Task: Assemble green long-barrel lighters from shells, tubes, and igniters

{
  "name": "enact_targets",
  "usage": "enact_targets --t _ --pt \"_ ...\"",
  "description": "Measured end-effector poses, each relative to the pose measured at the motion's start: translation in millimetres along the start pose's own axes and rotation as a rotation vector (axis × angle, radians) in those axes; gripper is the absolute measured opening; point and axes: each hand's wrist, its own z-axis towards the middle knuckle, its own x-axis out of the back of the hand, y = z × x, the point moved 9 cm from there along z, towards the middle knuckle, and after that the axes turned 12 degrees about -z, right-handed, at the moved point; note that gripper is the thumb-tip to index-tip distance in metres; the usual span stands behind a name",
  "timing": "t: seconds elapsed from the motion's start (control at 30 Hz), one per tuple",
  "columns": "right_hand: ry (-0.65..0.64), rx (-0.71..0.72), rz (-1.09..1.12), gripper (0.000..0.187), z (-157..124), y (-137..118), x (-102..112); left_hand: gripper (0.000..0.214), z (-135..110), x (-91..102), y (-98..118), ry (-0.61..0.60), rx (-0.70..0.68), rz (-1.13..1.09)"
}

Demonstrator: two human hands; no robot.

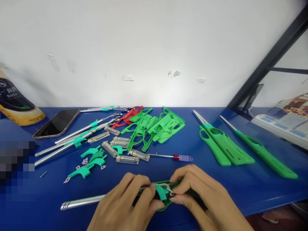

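Observation:
Both hands grip one long lighter (83,201) at the near edge of the blue table (168,166). Its silver metal tube points left and its green plastic handle sits between my fingers. My left hand (125,205) pinches the handle from the left, next to a teal trigger piece. My right hand (204,200) closes over the handle's right part, thumb and fingertips pressing near a small metal wire. Much of the handle is hidden under my fingers.
Beyond my hands lie a red-handled screwdriver (173,157), clear fuel tanks (127,159), teal triggers (90,160), silver tubes (72,138), and a pile of green shells (154,126) with a red shell (127,117). Assembled green lighters (226,146) lie at right, a phone (56,123) at left.

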Motion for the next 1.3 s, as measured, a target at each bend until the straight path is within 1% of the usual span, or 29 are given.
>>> enact_targets --t 0.1,0.27,0.47,0.53,0.6,0.67,0.73,0.83,0.9,1.0,1.03,1.13,1.23,1.3 --pt "0.017 -0.019 0.022 0.030 -2 3 1 0.026 1 0.5 0 -0.003 -0.005 0.013" --pt "-0.025 -0.021 -0.002 0.034 -4 4 -2 0.028 0 -0.8 1 -0.022 -0.018 0.025" --pt "-0.088 0.102 -0.163 0.042 -4 -2 -1 0.028 1 1.3 3 0.028 -0.037 0.058" --pt "-0.122 0.159 -0.217 0.040 -8 -2 -1 0.029 2 2.1 3 0.033 -0.036 0.058" --pt "-0.157 0.220 -0.257 0.033 -12 -3 -1 0.029 2 3.1 4 0.034 -0.034 0.050" --pt "-0.182 0.248 -0.269 0.030 -15 -3 -2 0.029 2 4.4 3 0.034 -0.030 0.036" --pt "-0.178 0.221 -0.255 0.029 -14 -2 -1 0.029 2 5.3 3 0.032 -0.023 0.033" --pt "-0.117 0.150 -0.180 0.029 -11 1 3 0.031 0 6.5 1 0.035 -0.014 0.013" --pt "-0.103 0.111 -0.094 0.022 -9 2 4 0.032 -1 6.0 0 0.027 -0.005 -0.020" --pt "-0.128 0.034 0.010 0.005 -7 6 1 0.032 0 4.3 -2 -0.001 0.011 -0.054" --pt "-0.135 0.006 0.023 0.007 -6 8 1 0.032 0 3.8 -3 -0.013 0.020 -0.061" --pt "-0.144 -0.046 0.041 0.027 -5 12 0 0.033 5 3.8 -4 -0.051 0.033 -0.085" --pt "-0.158 -0.052 0.046 0.047 -4 11 -1 0.035 11 5.7 -2 -0.082 0.039 -0.087" --pt "-0.157 -0.047 0.035 0.057 -3 9 -1 0.039 15 6.8 2 -0.095 0.039 -0.060"
